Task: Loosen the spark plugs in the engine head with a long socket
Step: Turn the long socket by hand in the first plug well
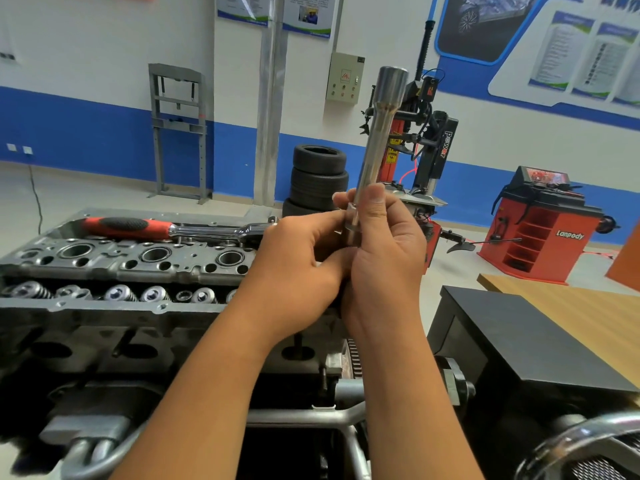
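While your right hand point(384, 258) curls its thumb and fingers round the lower end of the socket point(379, 147), your left hand point(298, 268) pinches at that same lower end from the side, fingertips meeting the metal just beside your right thumb. The socket stands nearly upright, tilted slightly right, its wider end on top, held above the right end of the head point(114, 271). The ratchet point(166, 228), red and black in the handle, lies across the far edge of the head, its drive end near your left knuckles. Three round wells show in the top of the head, with valve springs in a row below them. Behind the socket stand stacked tyres point(318, 178), a tyre changer point(420, 133) and a red balancer point(540, 230).
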Demonstrator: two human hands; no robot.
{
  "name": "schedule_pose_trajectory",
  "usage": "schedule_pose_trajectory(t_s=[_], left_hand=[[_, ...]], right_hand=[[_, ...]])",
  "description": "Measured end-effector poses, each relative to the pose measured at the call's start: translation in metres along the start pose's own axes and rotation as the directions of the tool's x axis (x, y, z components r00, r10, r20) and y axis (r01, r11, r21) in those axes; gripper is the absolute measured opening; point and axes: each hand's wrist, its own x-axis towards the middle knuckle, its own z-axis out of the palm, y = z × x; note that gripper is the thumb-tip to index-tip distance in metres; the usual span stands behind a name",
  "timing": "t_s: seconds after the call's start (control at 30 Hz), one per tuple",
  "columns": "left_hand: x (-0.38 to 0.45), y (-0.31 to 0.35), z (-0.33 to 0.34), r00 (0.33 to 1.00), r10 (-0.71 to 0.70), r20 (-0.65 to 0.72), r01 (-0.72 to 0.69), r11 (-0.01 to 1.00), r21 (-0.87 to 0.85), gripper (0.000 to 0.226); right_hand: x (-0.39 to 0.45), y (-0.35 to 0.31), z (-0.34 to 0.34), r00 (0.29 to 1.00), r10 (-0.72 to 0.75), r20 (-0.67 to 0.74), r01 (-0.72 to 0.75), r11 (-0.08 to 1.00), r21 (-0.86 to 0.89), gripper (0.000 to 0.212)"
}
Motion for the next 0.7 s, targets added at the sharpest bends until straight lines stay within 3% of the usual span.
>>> schedule_pose_trajectory(t_s=[0.27,0.37,0.43,0.5,0.6,0.7], left_hand=[[0.0003,-0.0045,0.0027,0.99,-0.003,-0.139,0.019,0.993,0.114,0.035],[0.0001,-0.001,0.0013,0.999,0.02,-0.029,-0.018,0.997,0.075,0.04],[0.0004,0.0003,-0.0003,1.0,0.016,0.004,-0.016,1.0,0.026,0.044],[0.0012,-0.0008,0.0001,0.999,-0.015,-0.048,0.016,1.0,0.021,0.046],[0.0003,-0.0033,0.0023,0.99,-0.031,-0.136,0.042,0.996,0.076,0.038],[0.0002,-0.0035,0.0023,0.993,-0.018,-0.121,0.032,0.992,0.122,0.036]], right_hand=[[-0.0009,-0.001,0.0001,0.999,0.03,-0.036,-0.029,0.999,0.029,0.054],[0.0001,0.0007,-0.0003,1.0,-0.014,-0.012,0.014,1.0,-0.017,0.029],[0.0003,0.0016,-0.0006,1.0,-0.005,-0.009,0.005,1.0,-0.012,0.027],[0.001,0.0027,-0.0011,1.0,0.023,-0.013,-0.022,1.0,0.017,0.029],[0.0004,0.0016,-0.0004,0.999,0.038,-0.022,-0.037,0.998,0.053,0.014],[0.0006,0.0023,-0.0022,1.0,-0.009,-0.025,0.009,1.0,0.008,0.026]])
